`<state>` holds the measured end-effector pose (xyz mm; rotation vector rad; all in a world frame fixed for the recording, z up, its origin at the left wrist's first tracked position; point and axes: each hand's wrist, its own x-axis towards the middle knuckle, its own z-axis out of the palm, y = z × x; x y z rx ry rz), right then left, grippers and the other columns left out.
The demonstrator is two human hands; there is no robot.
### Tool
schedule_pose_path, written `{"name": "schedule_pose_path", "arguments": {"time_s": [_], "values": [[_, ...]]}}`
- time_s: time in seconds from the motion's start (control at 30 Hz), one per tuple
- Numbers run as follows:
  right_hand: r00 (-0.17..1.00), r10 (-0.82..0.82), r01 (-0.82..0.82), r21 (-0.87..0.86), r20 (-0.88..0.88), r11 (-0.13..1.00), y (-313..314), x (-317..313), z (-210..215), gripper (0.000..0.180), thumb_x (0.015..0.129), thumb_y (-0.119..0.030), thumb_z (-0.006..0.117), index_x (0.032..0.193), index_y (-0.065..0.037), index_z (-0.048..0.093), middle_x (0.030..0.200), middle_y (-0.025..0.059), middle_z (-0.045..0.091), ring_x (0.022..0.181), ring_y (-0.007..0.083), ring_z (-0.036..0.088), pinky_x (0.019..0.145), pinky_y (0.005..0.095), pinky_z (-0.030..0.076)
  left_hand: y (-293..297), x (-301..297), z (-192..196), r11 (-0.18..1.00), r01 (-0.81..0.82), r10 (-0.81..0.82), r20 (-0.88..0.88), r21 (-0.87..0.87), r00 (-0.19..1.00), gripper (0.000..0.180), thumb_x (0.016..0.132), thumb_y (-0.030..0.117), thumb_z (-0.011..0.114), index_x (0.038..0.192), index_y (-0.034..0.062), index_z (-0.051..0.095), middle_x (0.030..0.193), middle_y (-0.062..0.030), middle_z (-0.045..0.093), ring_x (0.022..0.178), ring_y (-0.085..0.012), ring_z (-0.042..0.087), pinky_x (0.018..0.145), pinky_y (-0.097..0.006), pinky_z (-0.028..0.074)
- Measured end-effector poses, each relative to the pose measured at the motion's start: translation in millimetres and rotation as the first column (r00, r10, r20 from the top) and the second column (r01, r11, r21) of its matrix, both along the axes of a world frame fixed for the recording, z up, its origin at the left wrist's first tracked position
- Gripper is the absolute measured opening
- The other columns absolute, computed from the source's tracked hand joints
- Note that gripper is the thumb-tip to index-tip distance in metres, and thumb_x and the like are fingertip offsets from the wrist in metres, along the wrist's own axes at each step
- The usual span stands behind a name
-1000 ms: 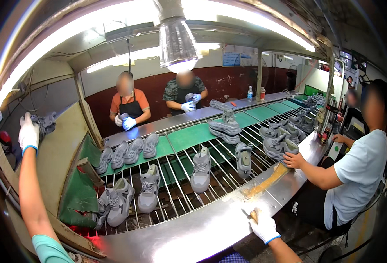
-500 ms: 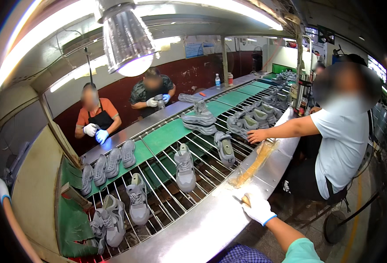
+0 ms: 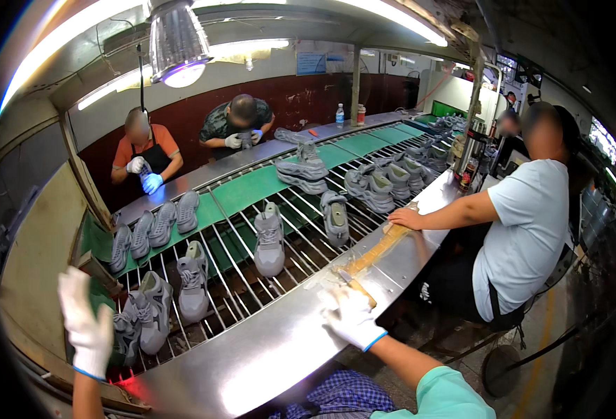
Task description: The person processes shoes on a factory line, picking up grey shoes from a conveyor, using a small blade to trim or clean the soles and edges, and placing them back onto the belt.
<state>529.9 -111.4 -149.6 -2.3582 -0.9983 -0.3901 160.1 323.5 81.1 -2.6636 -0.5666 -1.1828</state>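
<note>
My left hand point(image 3: 86, 325), in a white glove, is raised at the left beside the nearest shoes, its fingers stretched out and holding nothing. My right hand point(image 3: 350, 318), also white-gloved, is over the steel counter edge point(image 3: 280, 356), slightly blurred with its fingers apart. Against it lies a small tool with a wooden handle and a narrow blade point(image 3: 361, 290), on the counter by a strip of yellow-brown tape point(image 3: 385, 246). Grey lace-up sneakers stand on the metal rollers, among them a near one point(image 3: 156, 314), one beside it point(image 3: 193, 286) and a middle one point(image 3: 269, 241).
Grey soles point(image 3: 161, 225) lean in a row on the green belt point(image 3: 238, 195). More shoes point(image 3: 385, 183) stand farther along. A person in a white shirt point(image 3: 524, 244) sits at the right, one hand on the counter; two gloved workers are across. A lamp point(image 3: 179, 42) hangs above.
My left hand has come up into view from the left edge. My right hand has moved left and let go of the wooden-handled tool. My view has shifted. The worker in camouflage bends lower.
</note>
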Motion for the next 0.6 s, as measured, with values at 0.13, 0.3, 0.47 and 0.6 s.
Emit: {"name": "schedule_pose_path", "arguments": {"time_s": [0.13,0.3,0.47,0.6], "values": [[0.984,0.175,-0.178,0.115,0.043,0.977,-10,-33,8,0.061,0.092,-0.031,0.079,0.143,-0.005,0.060,0.124,0.0247,0.066,0.113,0.0419,0.067,0.096,0.0505,0.057,-111,25,2,0.967,0.208,-0.151,-0.333,0.144,0.931,0.080,0.059,0.003,0.083,0.136,0.0012,0.060,0.147,-0.0255,0.058,0.140,-0.0557,0.051,0.119,-0.069,0.039],[0.904,0.243,-0.174,0.217,-0.352,0.961,-28,-44,0,0.061,0.094,-0.024,0.078,0.146,-0.002,0.056,0.125,0.0229,0.066,0.112,0.0340,0.071,0.097,0.0438,0.059,-170,53,-11,0.941,0.335,-0.336,-0.240,-0.045,0.911,0.073,0.062,0.002,0.082,0.133,-0.0014,0.063,0.139,-0.0267,0.064,0.132,-0.0566,0.058,0.116,-0.059,0.047],[0.927,0.138,-0.042,0.269,-0.348,0.962,-33,52,54,0.069,0.094,-0.032,0.076,0.154,-0.006,0.051,0.134,0.0197,0.064,0.117,0.0310,0.068,0.102,0.0430,0.056,-184,101,-50,0.903,0.355,-0.418,-0.313,-0.240,0.852,0.070,0.070,0.013,0.087,0.134,-0.0001,0.062,0.136,-0.0223,0.065,0.130,-0.0506,0.060,0.114,-0.053,0.050],[0.930,0.003,0.137,0.356,-0.367,0.924,-1,204,58,0.073,0.094,-0.038,0.074,0.155,-0.005,0.051,0.138,0.0204,0.065,0.122,0.0345,0.067,0.107,0.0444,0.053,-176,190,-75,0.853,0.381,-0.500,-0.351,-0.356,0.791,0.069,0.074,0.017,0.088,0.136,0.0007,0.062,0.140,-0.0222,0.064,0.133,-0.0470,0.061,0.114,-0.050,0.051]]}}
